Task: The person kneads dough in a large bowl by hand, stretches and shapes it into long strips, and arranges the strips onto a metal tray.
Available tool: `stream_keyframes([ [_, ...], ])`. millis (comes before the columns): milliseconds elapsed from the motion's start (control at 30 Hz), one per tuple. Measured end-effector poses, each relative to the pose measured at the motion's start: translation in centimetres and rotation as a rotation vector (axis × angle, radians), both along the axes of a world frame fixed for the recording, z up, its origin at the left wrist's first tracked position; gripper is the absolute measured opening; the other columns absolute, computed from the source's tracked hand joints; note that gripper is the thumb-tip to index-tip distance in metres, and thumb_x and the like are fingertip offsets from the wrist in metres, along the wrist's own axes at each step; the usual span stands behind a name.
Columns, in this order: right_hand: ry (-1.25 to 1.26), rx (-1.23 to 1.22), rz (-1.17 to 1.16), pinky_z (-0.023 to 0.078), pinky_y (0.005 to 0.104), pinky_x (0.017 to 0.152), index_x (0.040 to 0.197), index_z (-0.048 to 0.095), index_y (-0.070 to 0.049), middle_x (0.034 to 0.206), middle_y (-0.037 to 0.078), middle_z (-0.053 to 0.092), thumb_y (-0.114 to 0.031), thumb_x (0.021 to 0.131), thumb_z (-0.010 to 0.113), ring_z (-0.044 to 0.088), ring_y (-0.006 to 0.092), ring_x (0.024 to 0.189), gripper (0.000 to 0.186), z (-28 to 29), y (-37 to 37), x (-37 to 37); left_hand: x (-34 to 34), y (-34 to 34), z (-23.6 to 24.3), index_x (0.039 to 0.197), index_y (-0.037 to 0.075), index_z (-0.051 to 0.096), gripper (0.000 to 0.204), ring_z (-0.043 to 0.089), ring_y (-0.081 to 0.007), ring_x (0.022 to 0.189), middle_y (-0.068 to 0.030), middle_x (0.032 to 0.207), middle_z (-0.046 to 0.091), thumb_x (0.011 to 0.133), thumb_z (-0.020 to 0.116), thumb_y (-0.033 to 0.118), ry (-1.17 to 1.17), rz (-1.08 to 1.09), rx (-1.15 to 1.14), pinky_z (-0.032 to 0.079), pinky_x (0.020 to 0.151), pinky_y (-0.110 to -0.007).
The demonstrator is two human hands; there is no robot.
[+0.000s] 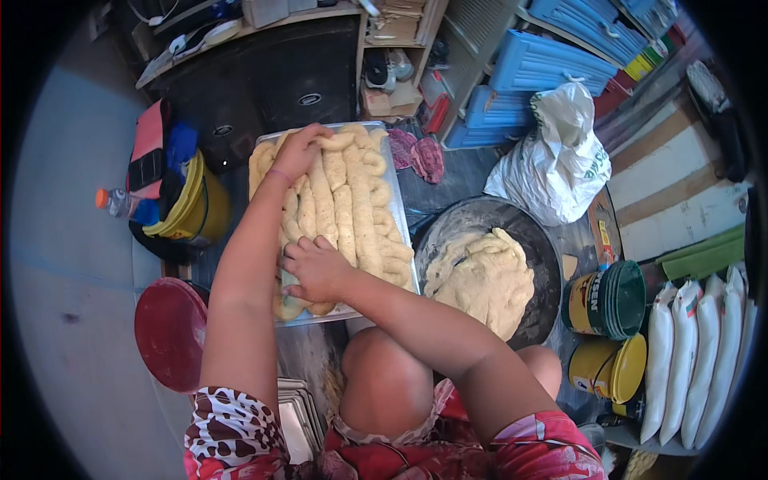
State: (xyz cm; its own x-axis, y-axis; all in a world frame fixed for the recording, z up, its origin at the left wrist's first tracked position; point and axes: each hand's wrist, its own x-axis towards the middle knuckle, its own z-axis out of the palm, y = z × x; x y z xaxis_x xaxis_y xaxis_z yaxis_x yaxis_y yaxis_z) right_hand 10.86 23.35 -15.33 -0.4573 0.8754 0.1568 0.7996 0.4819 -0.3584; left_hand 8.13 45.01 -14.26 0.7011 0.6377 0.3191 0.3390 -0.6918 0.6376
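Observation:
A metal tray point(342, 310) lies in front of me, covered with long pale ropes of dough point(344, 212) set side by side, some with curled ends. My left hand point(301, 150), with a thin band at its wrist, is at the tray's far edge, its fingers bent over the end of a dough rope point(337, 142). Nearer to me, my right hand point(318, 268) rests over the ropes at the tray's lower left, fingers apart; its palm hides the dough below. To the right, a large mass of dough point(484, 284) sits in a wide dark basin point(546, 260).
A white sack point(552, 160) stands behind the basin. Green buckets point(620, 300) and a yellow bucket point(612, 368) are at right, beside white filled bags point(688, 360). A yellow bucket point(192, 204) and a red tub point(168, 332) flank the tray's left. Black cabinets point(300, 72) stand behind.

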Motion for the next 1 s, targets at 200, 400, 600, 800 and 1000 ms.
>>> stream_keyframes([
  [200,0.031,-0.044,-0.035,0.033,0.0373,0.085,0.109,0.056,-0.009,0.101,0.007,0.047,-0.040,0.073,0.059,0.043,0.0226,0.101,0.047,0.7,-1.1,0.4,0.7,-2.3,0.2,0.121,0.013,0.049,0.041,0.036,-0.0223,0.124,-0.0073,0.131,0.043,0.080,0.049,0.019,0.351,-0.010,0.371,0.021,0.104,-0.043],
  [400,0.377,0.051,-0.101,0.035,0.0408,0.092,0.117,0.051,-0.009,0.118,0.016,0.047,-0.029,0.072,0.064,0.045,0.0333,0.109,0.051,1.7,-5.7,9.8,5.0,-8.5,5.4,0.125,0.016,0.046,0.048,0.019,-0.0272,0.132,-0.0097,0.140,0.029,0.083,0.049,0.039,0.378,0.207,0.442,0.017,0.103,-0.048],
  [600,0.213,-0.339,-0.785,0.037,0.0377,0.095,0.114,0.054,-0.003,0.116,0.021,0.052,-0.037,0.073,0.062,0.049,0.0333,0.110,0.054,-2.9,-13.8,29.6,16.1,-18.2,8.6,0.116,0.014,0.055,0.048,0.025,-0.0305,0.129,-0.0137,0.136,0.034,0.080,0.051,0.047,0.003,-0.135,0.339,0.020,0.101,-0.050],
  [800,0.526,-0.451,-1.533,0.041,0.0384,0.090,0.114,0.052,0.001,0.113,0.023,0.054,-0.029,0.073,0.058,0.052,0.0341,0.106,0.051,-16.0,-23.9,33.4,21.3,-30.6,-5.8,0.102,0.006,0.058,0.035,0.045,-0.0316,0.109,-0.0161,0.111,0.052,0.077,0.060,0.031,-0.180,0.075,-0.240,0.035,0.093,-0.039],
  [1000,0.055,-0.803,-1.284,0.034,0.0396,0.098,0.123,0.044,-0.008,0.131,0.014,0.038,-0.016,0.073,0.056,0.042,0.0283,0.118,0.052,-23.1,-25.7,26.7,17.6,-38.0,-23.4,0.091,0.003,0.064,0.026,0.058,-0.0355,0.089,-0.0218,0.091,0.062,0.072,0.056,0.017,0.270,0.304,-0.668,0.045,0.081,-0.038],
])
